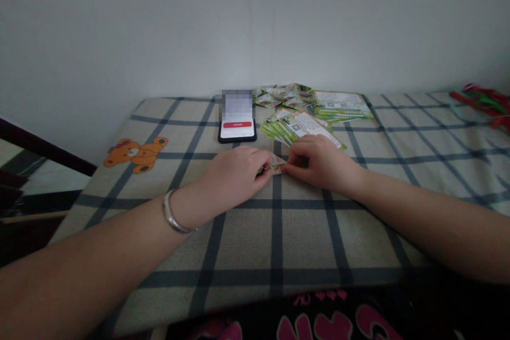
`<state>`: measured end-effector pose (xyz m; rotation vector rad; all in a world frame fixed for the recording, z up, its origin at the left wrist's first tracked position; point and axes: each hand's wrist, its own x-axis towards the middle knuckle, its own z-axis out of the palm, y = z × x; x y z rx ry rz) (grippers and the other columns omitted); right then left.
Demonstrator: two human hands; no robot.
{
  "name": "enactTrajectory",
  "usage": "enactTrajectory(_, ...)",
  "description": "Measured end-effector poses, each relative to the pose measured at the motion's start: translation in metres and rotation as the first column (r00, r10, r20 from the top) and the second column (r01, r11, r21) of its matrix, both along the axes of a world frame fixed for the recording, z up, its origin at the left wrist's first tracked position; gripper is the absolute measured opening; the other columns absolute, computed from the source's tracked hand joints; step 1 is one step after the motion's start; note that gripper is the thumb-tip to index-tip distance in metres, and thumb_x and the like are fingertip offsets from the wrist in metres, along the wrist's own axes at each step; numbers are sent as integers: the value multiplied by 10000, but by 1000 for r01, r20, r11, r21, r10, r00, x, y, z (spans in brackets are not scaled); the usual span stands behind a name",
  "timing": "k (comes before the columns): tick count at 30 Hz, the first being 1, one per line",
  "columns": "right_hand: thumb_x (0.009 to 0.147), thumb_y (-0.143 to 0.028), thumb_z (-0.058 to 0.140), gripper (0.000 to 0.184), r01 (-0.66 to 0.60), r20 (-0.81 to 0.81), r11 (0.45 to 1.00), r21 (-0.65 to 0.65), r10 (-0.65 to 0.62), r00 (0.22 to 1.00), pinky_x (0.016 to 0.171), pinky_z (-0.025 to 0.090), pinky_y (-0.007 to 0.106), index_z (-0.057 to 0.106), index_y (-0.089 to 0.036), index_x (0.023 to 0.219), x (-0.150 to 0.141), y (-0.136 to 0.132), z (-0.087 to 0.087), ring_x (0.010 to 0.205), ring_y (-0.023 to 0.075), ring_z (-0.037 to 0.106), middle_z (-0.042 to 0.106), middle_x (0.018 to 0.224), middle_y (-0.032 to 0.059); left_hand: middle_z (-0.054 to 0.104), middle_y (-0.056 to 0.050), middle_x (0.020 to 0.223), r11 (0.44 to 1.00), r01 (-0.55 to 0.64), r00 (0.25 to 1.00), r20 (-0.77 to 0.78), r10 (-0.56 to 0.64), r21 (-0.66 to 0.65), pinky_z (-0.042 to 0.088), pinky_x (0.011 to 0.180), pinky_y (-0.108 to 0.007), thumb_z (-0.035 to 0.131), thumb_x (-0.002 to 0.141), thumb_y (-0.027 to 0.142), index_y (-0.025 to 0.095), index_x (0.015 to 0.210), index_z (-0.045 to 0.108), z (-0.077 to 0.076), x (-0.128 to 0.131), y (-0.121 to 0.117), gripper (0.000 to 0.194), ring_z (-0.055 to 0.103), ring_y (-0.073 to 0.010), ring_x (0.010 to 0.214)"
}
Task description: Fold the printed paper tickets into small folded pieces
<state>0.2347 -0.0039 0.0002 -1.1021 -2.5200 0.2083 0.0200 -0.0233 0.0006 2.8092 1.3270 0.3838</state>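
Observation:
A small folded piece of printed paper is pinched between my two hands above the checked cloth. My left hand, with a silver bangle at its wrist, is closed on the paper's left end. At the paper's right tip, the thumb and fingers of my right hand are pinched together. Just beyond the right hand lies a fan of green and white printed leaflets. Farther back are several folded leaflets, and flat leaflets rest beside them. Fingers hide most of the held paper.
A phone with a lit screen lies beyond my left hand. The checked tablecloth has an orange bear figure at left. Red and green items lie at the far right. A white wall stands behind the table.

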Motion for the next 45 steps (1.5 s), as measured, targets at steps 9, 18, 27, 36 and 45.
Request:
enactTrajectory(9,833,-323,647,189,26,27,1000,-14,-26,999,632,315,282,624,-191,699,0,1,0,664,137,523,612,667,-2,648,-41,804,1000,-6,1000,5,6,-8,405,633,-276,538,924,338,162,816,618,0,0,0,222,600,-163,755)
enactTrajectory(18,824,-305,644,161,34,24,999,-40,-33,999,605,293,275,631,-193,709,-1,1,0,626,125,508,612,649,-10,636,-33,776,1000,-2,1000,-16,2,16,390,604,-281,560,908,316,170,794,606,1,1,0,191,592,-171,729)
enactTrajectory(27,812,-257,631,69,14,39,1000,-28,-13,999,617,309,266,668,-201,795,1,1,2,635,128,522,620,671,-11,619,-60,1038,990,109,994,9,-110,89,476,774,-321,550,930,248,198,1055,636,-3,-2,0,160,578,-202,950)
enactTrajectory(36,814,-254,627,73,-6,43,1000,7,6,999,650,328,272,683,-208,820,3,1,-1,669,142,555,644,696,-7,699,-23,1082,911,335,942,-117,-315,241,478,856,-376,550,928,178,214,1044,677,0,-8,3,175,562,-225,1020)
enactTrajectory(45,837,-276,626,83,-16,74,999,44,13,997,698,328,299,670,-206,831,3,0,1,725,169,573,644,721,-1,703,-59,1052,899,370,925,-187,-331,236,502,807,-354,498,956,161,179,1087,659,-3,-10,3,208,595,-219,983)
